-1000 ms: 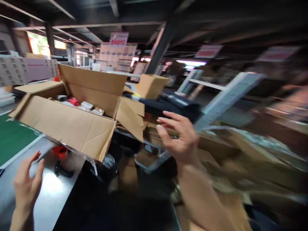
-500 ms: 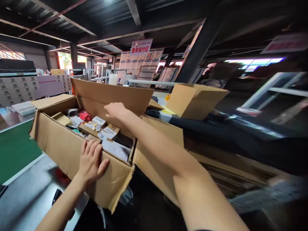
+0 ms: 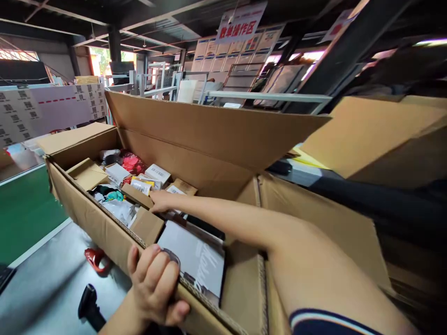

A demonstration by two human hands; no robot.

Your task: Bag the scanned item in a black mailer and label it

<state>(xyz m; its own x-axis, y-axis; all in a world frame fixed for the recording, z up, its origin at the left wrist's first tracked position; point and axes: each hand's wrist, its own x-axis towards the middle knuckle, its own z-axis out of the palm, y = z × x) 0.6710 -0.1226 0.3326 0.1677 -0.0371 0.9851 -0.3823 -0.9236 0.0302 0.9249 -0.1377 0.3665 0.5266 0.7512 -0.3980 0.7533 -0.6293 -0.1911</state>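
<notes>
A big open cardboard box [image 3: 209, 139] fills the middle of the view, packed with several small parcels and cartons. My left hand [image 3: 157, 286] is closed over the box's near rim, fingers curled inside against a flat white-and-grey package [image 3: 199, 260]. My right hand [image 3: 161, 203] reaches deep into the box; it lies among small brown cartons [image 3: 146, 225] and labelled white boxes [image 3: 158, 173]. Its fingers are mostly hidden, so whether it holds anything does not show. A red bagged item [image 3: 132, 164] lies at the far end.
The box rests on a grey metal table [image 3: 42, 284] beside a green surface [image 3: 24, 214]. A red object [image 3: 95, 258] and a black handheld device [image 3: 89, 304] lie under the box's edge. Another open carton [image 3: 377, 135] stands to the right. Racks and signs fill the background.
The view has closed in on the box. My left hand slid from the box's outer wall up to grip its rim. My right hand dropped from the back flap down among the parcels.
</notes>
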